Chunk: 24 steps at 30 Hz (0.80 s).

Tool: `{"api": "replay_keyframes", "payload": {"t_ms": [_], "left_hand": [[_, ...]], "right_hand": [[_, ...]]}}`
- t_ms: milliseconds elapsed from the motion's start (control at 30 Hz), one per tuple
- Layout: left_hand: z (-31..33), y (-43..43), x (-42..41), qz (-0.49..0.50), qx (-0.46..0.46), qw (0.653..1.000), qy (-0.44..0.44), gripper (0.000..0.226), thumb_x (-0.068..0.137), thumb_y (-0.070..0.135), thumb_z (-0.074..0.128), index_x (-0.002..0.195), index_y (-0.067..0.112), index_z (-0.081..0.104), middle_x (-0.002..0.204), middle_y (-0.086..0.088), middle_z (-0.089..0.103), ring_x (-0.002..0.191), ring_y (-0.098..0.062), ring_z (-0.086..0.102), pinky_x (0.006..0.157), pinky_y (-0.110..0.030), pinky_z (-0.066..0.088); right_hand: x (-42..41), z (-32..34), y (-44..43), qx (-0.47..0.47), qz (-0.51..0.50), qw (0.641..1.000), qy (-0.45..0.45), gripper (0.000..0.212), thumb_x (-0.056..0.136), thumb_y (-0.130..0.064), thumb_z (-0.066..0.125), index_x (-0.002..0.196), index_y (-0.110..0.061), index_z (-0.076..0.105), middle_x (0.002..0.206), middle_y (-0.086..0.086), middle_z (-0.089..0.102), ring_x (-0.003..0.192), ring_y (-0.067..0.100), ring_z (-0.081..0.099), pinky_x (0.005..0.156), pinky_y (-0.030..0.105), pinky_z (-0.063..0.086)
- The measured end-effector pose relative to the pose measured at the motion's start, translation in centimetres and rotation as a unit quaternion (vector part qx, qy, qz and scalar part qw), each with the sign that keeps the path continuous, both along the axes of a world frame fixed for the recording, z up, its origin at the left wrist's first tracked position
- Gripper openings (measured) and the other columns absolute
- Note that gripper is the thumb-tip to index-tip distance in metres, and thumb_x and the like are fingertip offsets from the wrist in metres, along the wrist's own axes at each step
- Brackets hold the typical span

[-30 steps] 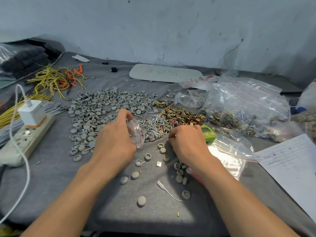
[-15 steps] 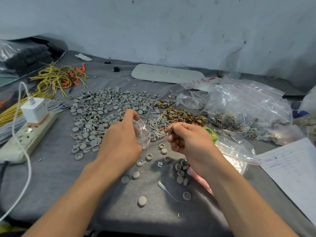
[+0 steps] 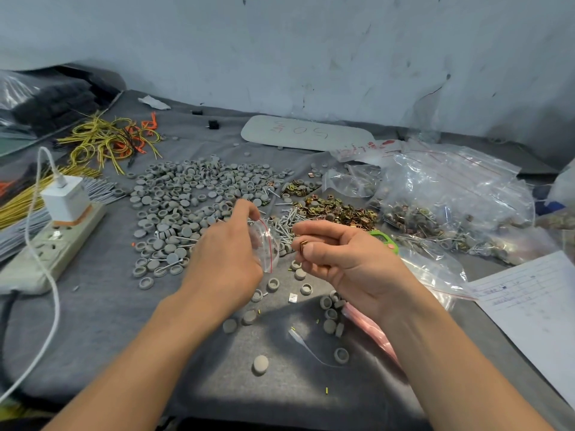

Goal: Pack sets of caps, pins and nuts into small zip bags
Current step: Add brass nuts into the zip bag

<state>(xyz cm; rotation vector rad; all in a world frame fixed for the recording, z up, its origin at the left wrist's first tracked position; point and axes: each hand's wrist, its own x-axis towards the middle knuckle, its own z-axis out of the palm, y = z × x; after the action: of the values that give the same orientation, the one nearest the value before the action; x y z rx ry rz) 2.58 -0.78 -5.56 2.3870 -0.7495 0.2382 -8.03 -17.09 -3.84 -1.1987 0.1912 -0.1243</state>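
My left hand point(image 3: 228, 256) holds a small clear zip bag point(image 3: 265, 244) with a red seal line, its mouth turned to the right. My right hand point(image 3: 339, 258) is palm up just right of the bag and pinches small brass nuts point(image 3: 303, 245) between thumb and fingers. Behind the hands lie a wide spread of grey caps point(image 3: 186, 200), a heap of silver pins point(image 3: 284, 223) and a pile of brass nuts point(image 3: 337, 209). A few loose caps point(image 3: 331, 312) lie under my right wrist.
Large clear bags of mixed parts point(image 3: 451, 200) fill the right side, with a paper sheet point(image 3: 535, 312) at the right edge. A power strip with a white charger point(image 3: 67, 200) and cable lies left. Yellow and orange wires point(image 3: 109, 141) sit at back left. A green counter point(image 3: 385, 241) peeks out behind my right hand.
My right hand lifted off the nut pile, turned palm up and came towards the bag mouth with nuts in its fingers. My left hand kept the bag in place.
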Motion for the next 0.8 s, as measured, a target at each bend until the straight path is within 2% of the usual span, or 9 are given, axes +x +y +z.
{"api": "replay_keyframes", "payload": {"t_ms": [167,300,433,567,633,733,800], "left_hand": [[-0.1,-0.1,-0.5,-0.018,-0.012,1.0,0.004,0.063,0.078,0.003,0.071,0.105,0.045,0.033,0.075,0.018,0.054,0.07,0.0,0.049,0.054,-0.02,0.031],[0.1,-0.1,-0.6,-0.017,-0.01,1.0,0.006,0.068,0.075,0.002,0.075,0.104,0.047,0.033,0.075,0.018,0.053,0.069,0.0,0.047,0.052,-0.02,0.029],[0.2,-0.2,-0.8,-0.025,-0.005,1.0,0.01,0.074,0.071,0.006,0.082,0.102,0.049,0.031,0.073,0.018,0.051,0.069,0.0,0.044,0.053,-0.02,0.027],[0.1,-0.2,-0.8,-0.03,-0.003,0.999,0.012,0.073,0.072,0.009,0.082,0.103,0.05,0.029,0.075,0.017,0.053,0.071,0.001,0.044,0.054,-0.019,0.027],[0.1,-0.2,-0.9,-0.041,-0.006,0.999,0.019,0.071,0.074,0.012,0.083,0.105,0.049,0.031,0.082,0.015,0.058,0.074,-0.001,0.048,0.056,-0.022,0.032],[0.3,-0.4,-1.4,-0.063,-0.009,0.998,0.025,0.069,0.074,0.01,0.078,0.109,0.048,0.033,0.095,0.01,0.064,0.08,-0.012,0.057,0.063,-0.03,0.038],[0.4,-0.6,-1.8,-0.081,-0.019,0.996,0.036,0.069,0.073,0.009,0.076,0.11,0.049,0.034,0.091,0.01,0.064,0.078,-0.014,0.059,0.06,-0.028,0.039]], "right_hand": [[0.2,0.0,0.2,-0.048,-0.027,0.998,-0.024,0.043,0.077,0.023,0.067,0.088,-0.014,0.085,0.085,0.01,0.078,0.075,0.014,0.074,0.068,0.023,0.059],[0.2,0.1,0.3,-0.069,-0.011,0.997,-0.029,0.05,0.078,0.029,0.063,0.085,-0.016,0.085,0.081,0.009,0.077,0.073,0.013,0.072,0.069,0.022,0.059],[0.2,0.0,0.4,-0.09,0.005,0.995,-0.029,0.056,0.077,0.031,0.06,0.083,-0.018,0.085,0.079,0.007,0.077,0.071,0.012,0.07,0.068,0.022,0.055],[0.4,0.0,0.5,-0.093,-0.009,0.995,-0.032,0.042,0.064,0.017,0.072,0.081,-0.019,0.085,0.079,0.007,0.077,0.071,0.012,0.071,0.069,0.021,0.057],[0.4,0.0,0.6,-0.119,-0.035,0.992,-0.027,0.042,0.067,0.021,0.076,0.081,-0.018,0.085,0.08,0.008,0.078,0.07,0.013,0.072,0.068,0.022,0.058],[0.5,0.0,1.0,-0.225,-0.09,0.97,-0.009,0.036,0.07,0.019,0.08,0.081,-0.015,0.084,0.078,0.01,0.078,0.068,0.018,0.072,0.071,0.034,0.062],[0.7,0.2,1.5,-0.276,-0.114,0.954,0.001,0.031,0.07,0.017,0.08,0.084,-0.011,0.083,0.079,0.01,0.079,0.073,0.026,0.076,0.079,0.048,0.065]]}}
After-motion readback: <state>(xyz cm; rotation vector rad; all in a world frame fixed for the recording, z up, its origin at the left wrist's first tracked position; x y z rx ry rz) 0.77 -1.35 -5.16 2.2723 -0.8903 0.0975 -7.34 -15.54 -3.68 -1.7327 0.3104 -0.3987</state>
